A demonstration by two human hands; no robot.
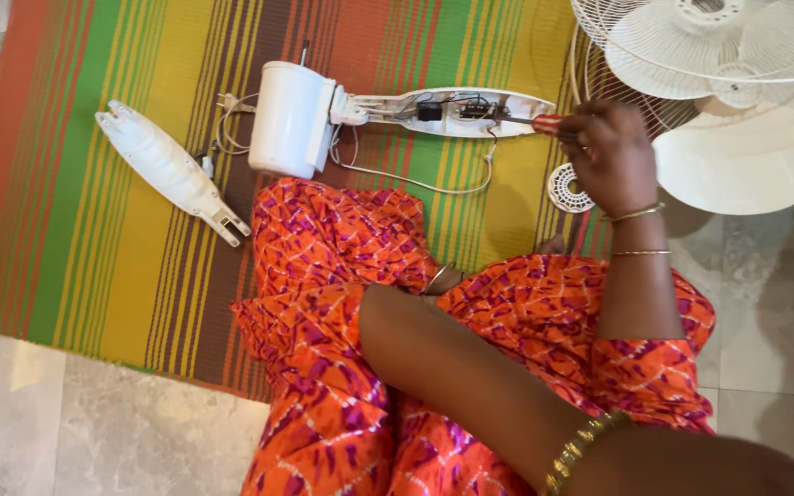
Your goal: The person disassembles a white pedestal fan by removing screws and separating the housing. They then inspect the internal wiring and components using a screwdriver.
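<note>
On the striped mat (94, 230) in front of the seated person lies an opened white fan housing (452, 112), its wiring and small dark parts showing inside. The right hand (610, 158) is closed around the red handle of a screwdriver (530, 120), and the metal tip points into the right end of the housing. A round white motor casing (291, 118) is joined to the left end of the housing, with a thin white cord (415, 182) looping below it. The left hand is hidden between the knees, in the orange patterned cloth; I cannot tell how its grip stands. A separate long white cover (169, 170) lies further left on the mat, well apart. The white fan grille (691, 46) and blades (742, 163) rest at the right, beside the right hand.
</note>
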